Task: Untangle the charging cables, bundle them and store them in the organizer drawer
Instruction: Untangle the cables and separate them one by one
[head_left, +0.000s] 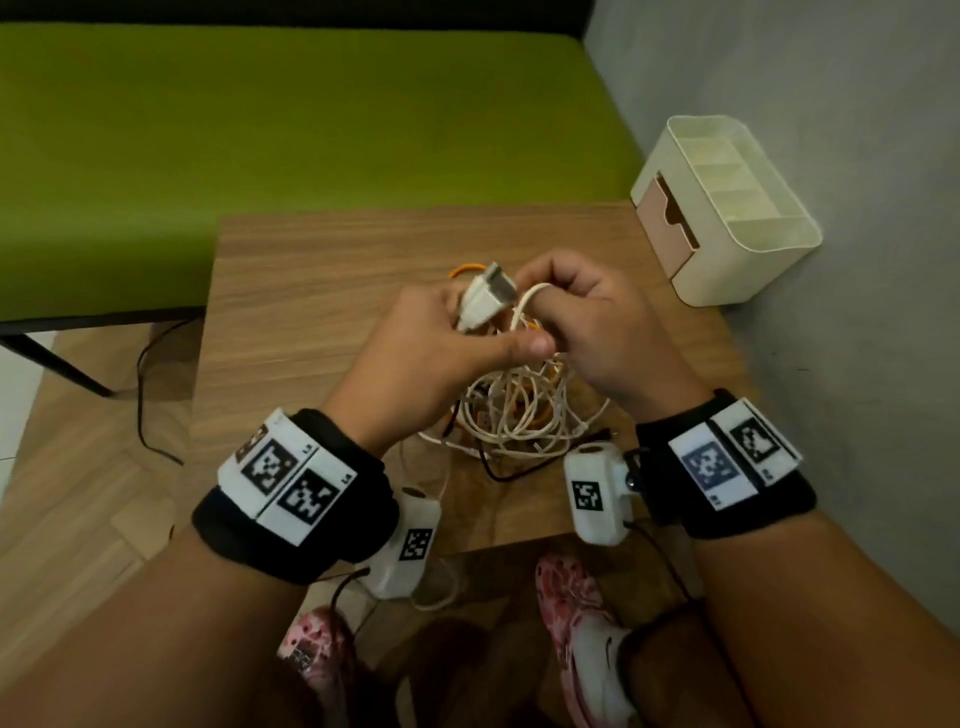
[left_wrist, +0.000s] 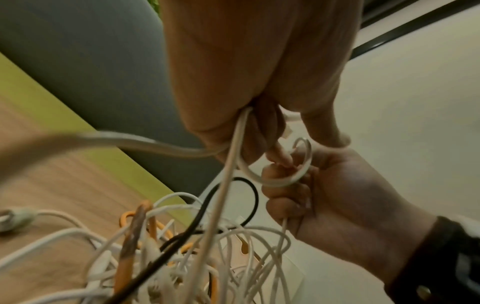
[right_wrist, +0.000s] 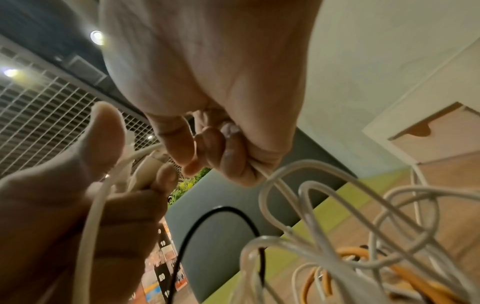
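Note:
A tangle of white, orange and black charging cables (head_left: 519, 410) lies on the small wooden table (head_left: 322, 291). Above it, my left hand (head_left: 483, 332) grips a white USB plug (head_left: 485, 299) with its cable trailing down into the pile. My right hand (head_left: 550, 306) is curled round a loop of white cable (head_left: 524, 306) right beside the plug. The left wrist view shows that loop (left_wrist: 285, 179) hooked over the right hand's fingers. In the right wrist view the plug (right_wrist: 145, 172) sits between my left thumb and fingers. The cream organizer (head_left: 727, 208) with its tan drawer (head_left: 667, 218) stands at the table's far right corner.
A green-topped bench (head_left: 260, 130) runs behind the table. A grey wall (head_left: 857, 260) closes off the right side. A dark cord (head_left: 150, 405) trails across the wooden floor to the left. My feet in patterned shoes (head_left: 576, 613) are below the table's near edge.

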